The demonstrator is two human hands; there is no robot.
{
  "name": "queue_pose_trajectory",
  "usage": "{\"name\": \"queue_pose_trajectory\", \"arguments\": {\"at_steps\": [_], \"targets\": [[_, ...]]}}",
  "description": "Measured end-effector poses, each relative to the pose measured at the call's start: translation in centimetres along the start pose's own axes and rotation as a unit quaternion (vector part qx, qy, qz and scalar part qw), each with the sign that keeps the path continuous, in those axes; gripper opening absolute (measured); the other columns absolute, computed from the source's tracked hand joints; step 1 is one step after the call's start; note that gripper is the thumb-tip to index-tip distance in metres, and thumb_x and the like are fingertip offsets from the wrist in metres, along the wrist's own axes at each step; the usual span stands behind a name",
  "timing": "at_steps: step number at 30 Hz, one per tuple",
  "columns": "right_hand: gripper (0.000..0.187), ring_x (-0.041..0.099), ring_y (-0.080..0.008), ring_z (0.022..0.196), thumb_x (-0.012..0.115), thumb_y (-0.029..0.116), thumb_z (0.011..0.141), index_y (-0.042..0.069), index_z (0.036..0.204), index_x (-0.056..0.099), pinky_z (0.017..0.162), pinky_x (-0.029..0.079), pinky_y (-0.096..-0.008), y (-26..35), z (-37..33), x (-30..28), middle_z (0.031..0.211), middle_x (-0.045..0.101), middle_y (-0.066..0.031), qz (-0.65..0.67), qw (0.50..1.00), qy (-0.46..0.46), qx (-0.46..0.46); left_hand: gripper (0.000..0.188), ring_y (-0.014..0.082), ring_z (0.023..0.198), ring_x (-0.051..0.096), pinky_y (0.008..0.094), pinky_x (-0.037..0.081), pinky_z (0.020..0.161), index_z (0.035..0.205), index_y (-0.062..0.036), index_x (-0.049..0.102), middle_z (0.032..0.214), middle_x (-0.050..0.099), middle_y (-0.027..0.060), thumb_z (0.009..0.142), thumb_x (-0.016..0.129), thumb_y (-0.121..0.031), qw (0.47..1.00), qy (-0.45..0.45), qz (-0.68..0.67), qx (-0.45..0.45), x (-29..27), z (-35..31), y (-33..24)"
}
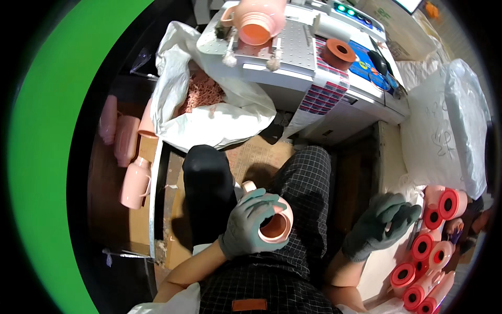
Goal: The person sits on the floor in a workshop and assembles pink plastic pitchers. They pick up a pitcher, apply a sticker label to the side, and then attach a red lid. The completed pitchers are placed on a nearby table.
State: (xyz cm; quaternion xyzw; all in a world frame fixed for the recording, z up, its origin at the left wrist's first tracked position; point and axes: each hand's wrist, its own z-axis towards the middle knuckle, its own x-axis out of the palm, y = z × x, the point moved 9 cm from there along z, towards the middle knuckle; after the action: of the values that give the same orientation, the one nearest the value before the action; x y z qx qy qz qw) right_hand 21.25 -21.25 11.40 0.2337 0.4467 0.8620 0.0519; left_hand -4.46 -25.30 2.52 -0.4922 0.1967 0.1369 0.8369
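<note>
My left hand [248, 222], in a grey-green glove with a bare fingertip, is closed round a pink jug [283, 217] over my lap. The jug's round opening faces up toward me, and its handle [249, 186] points away. My fingers lie across its near-left side and rim. My right hand [380, 224], gloved alike, hovers to the right, apart from the jug. Its fingers are loosely bent and spread, with nothing visible in them. The nearest things to it are several pink jug bodies with red ends [422, 247] at the right.
A white bag [219, 123] of pink shavings hangs open ahead. Beyond it, another pink jug [260, 23] rests on a white machine, near a brown tape roll [339, 53]. Several pink jugs [137, 183] lie in a left-hand bin. A large plastic-wrapped white bundle [436, 128] stands right.
</note>
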Motion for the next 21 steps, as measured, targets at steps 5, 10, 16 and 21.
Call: {"name": "queue_pose_trajectory", "arguments": {"at_steps": [5,10,16,21], "targets": [[0.036,0.063,-0.0263,0.099,0.067,0.026,0.098,0.000,0.122,0.058,0.088,0.053,-0.0371,-9.0,-2.7,10.1,0.108,0.064,-0.0120,-0.177,0.914,0.363,-0.035,0.059,0.0382,0.116,0.067,0.0517,0.049,0.108,0.112,-0.0041,0.068,0.120,0.070,0.0191,0.067,0.094,-0.033,0.997,0.069,0.036,0.012,1.6,1.3,-1.3],[0.052,0.060,-0.0397,0.125,0.079,0.029,0.088,0.002,0.130,0.065,0.104,0.050,-0.0477,-8.8,-0.4,18.1,0.137,0.060,-0.0207,-0.175,0.941,0.268,-0.111,0.064,0.0328,0.113,0.065,0.0473,0.050,0.102,0.120,-0.0056,0.063,0.119,0.067,0.0156,0.067,0.092,-0.028,0.956,0.122,-0.133,-0.233,4.3,-2.1,4.8],[0.012,0.070,-0.0241,0.098,0.073,0.011,0.094,0.005,0.105,0.073,0.088,0.056,-0.0362,-7.8,0.9,-11.2,0.104,0.073,-0.0111,-0.417,0.899,0.135,-0.010,0.086,0.0296,0.120,0.062,0.0446,0.048,0.109,0.135,-0.0007,0.054,0.128,0.062,0.0142,0.058,0.092,-0.011,0.987,0.148,-0.042,-0.052,2.1,2.2,0.8],[0.024,0.069,-0.0300,0.086,0.070,0.021,0.095,0.005,0.112,0.068,0.081,0.055,-0.0393,-1.6,1.9,-34.8,0.101,0.071,-0.0156,-0.698,0.701,-0.144,-0.017,0.093,0.0422,0.124,0.059,0.0567,0.046,0.110,0.139,-0.0047,0.051,0.132,0.062,0.0174,0.057,0.094,-0.012,0.980,0.151,0.055,0.118,2.6,3.9,-1.1]]}}
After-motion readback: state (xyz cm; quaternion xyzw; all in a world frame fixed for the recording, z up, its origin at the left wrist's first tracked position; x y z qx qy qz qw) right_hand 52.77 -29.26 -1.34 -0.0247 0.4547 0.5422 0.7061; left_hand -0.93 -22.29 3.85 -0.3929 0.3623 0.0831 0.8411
